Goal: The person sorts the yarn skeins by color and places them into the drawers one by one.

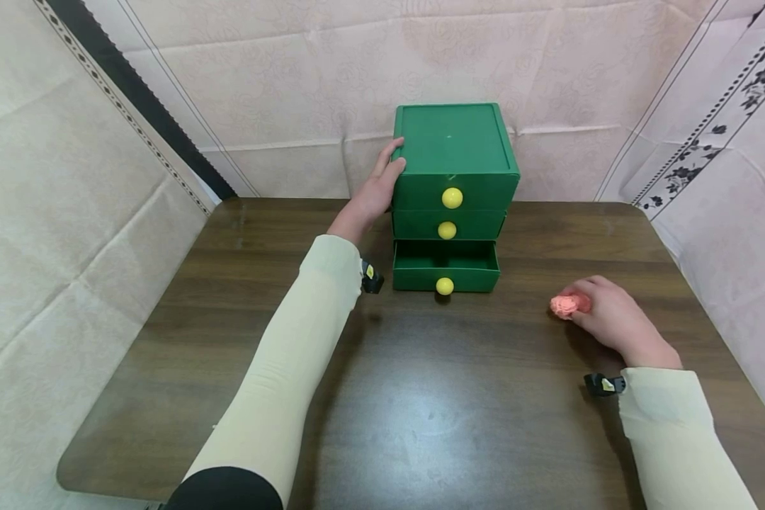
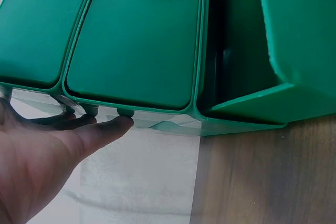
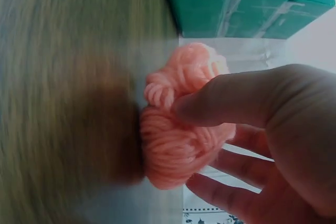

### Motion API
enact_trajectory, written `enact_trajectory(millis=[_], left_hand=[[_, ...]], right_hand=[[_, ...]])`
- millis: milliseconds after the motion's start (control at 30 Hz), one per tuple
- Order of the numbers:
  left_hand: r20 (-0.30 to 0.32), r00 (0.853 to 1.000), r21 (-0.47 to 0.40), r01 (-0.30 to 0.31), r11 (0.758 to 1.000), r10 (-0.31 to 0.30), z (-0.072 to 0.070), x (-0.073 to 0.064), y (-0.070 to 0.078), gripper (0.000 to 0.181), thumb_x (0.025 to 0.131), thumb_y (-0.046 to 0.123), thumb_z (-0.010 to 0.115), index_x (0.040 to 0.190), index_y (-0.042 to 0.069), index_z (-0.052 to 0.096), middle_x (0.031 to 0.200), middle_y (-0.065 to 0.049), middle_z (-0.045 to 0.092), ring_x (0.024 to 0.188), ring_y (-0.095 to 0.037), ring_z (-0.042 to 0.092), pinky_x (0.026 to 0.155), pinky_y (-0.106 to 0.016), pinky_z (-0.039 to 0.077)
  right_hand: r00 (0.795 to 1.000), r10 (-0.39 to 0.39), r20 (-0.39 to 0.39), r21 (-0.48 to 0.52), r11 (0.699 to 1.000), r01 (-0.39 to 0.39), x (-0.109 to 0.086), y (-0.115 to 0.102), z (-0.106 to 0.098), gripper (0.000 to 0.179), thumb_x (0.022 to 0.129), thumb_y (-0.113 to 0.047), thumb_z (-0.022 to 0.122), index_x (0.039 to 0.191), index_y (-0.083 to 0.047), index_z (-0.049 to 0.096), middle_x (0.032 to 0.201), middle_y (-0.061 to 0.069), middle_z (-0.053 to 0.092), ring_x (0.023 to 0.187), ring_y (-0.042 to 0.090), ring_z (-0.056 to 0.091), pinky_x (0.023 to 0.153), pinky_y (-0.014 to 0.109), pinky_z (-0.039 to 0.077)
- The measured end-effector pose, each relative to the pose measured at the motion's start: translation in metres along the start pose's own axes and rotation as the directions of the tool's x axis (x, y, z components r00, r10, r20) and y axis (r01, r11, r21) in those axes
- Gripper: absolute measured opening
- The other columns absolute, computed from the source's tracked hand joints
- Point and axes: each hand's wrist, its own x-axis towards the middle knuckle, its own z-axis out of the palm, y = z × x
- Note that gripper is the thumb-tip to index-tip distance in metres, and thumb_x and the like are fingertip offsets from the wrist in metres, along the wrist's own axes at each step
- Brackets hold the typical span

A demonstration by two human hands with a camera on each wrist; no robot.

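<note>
A green drawer box (image 1: 455, 138) with yellow knobs stands at the back of the table. Its bottom drawer (image 1: 445, 278) is pulled out, and no object shows inside; the upper two are closed. My left hand (image 1: 377, 190) rests against the box's left side, fingers extended along the wall, as the left wrist view also shows. To the right of the box, my right hand (image 1: 615, 319) pinches a small bundle of coral-pink yarn (image 3: 178, 145) between thumb and fingers, low over the table.
The brown wooden table (image 1: 421, 425) has rounded corners. A pale patterned cloth (image 1: 280, 92) hangs behind it and along both sides. Wrist cameras sit on both cuffs, the left one (image 1: 371, 277) close to the open drawer.
</note>
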Motion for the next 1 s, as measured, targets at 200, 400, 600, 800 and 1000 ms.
enact_trajectory(millis=[200,400,600,800,1000], left_hand=[[-0.007,1.0,-0.001,-0.001,1.0,0.001,-0.001,0.002,-0.002,0.051,0.104,0.044,0.03,0.151,0.047,0.013,0.161,0.01,0.007,0.143,-0.024,0.023,0.11,-0.054,0.031],[-0.014,1.0,0.021,-0.004,1.0,0.004,0.0,0.001,0.0,0.052,0.104,0.044,0.029,0.152,0.045,0.011,0.161,0.008,0.006,0.144,-0.024,0.02,0.111,-0.055,0.029],[-0.011,1.0,0.024,-0.008,1.0,0.009,0.0,0.001,-0.001,0.052,0.105,0.043,0.028,0.153,0.043,0.01,0.162,0.007,0.005,0.145,-0.023,0.019,0.112,-0.054,0.029],[-0.008,1.0,0.015,-0.009,1.0,0.01,0.0,0.0,-0.001,0.052,0.104,0.044,0.029,0.153,0.044,0.01,0.162,0.008,0.005,0.145,-0.023,0.019,0.112,-0.053,0.029],[-0.009,1.0,0.02,-0.01,1.0,0.01,0.0,0.0,-0.001,0.052,0.104,0.044,0.029,0.153,0.044,0.01,0.162,0.009,0.005,0.145,-0.022,0.018,0.112,-0.053,0.028]], right_hand=[[0.998,-0.007,-0.06,0.014,1.0,0.008,0.005,-0.006,0.006,0.028,0.08,-0.009,0.072,0.106,-0.003,0.066,0.108,0.022,0.058,0.091,0.037,0.055,0.081,0.054,0.043],[0.995,0.025,-0.097,0.071,0.997,-0.018,0.009,-0.014,0.01,0.033,0.081,-0.012,0.075,0.111,-0.005,0.064,0.111,0.019,0.054,0.09,0.036,0.05,0.079,0.053,0.042],[0.99,0.039,-0.138,0.127,0.992,-0.021,0.014,-0.028,0.011,0.037,0.082,-0.014,0.076,0.116,-0.007,0.063,0.117,0.017,0.053,0.098,0.036,0.049,0.084,0.056,0.044],[0.984,0.027,-0.174,0.158,0.987,0.001,0.022,-0.042,0.008,0.038,0.082,-0.015,0.077,0.117,-0.009,0.062,0.119,0.016,0.053,0.101,0.035,0.049,0.087,0.057,0.045],[0.963,-0.036,-0.269,0.153,0.985,0.08,0.032,-0.055,0.008,0.037,0.081,-0.011,0.077,0.116,-0.007,0.063,0.117,0.015,0.055,0.101,0.033,0.052,0.086,0.054,0.047]])
